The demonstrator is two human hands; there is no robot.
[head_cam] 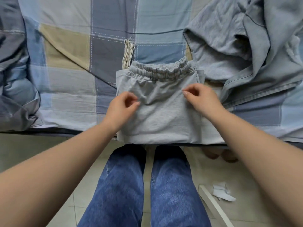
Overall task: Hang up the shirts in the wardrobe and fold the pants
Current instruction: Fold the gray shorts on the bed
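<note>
Grey pants, folded into a compact rectangle, lie on the bed at its near edge, approx. centre. Elastic waistband faces the far side; the fold runs flush w/ the near edge.

Left hand: over the left edge of the folded pants, fingers curled, thumb and forefinger tips close together at the top fabric layer. Actual pinch on fabric: cannot tell.

Right hand: over the right edge of the pants, fingers curled inward, tips at the fabric. Grip: cannot tell.

Pale cord bundle lies on the bed just beyond the waistband's left end. Crumpled grey-blue garment occupies the bed's right side, touching the pants' right edge. Plaid cover has blue, grey and tan blocks.

White scrap lies on the floor, right of the person's jeans.
</note>
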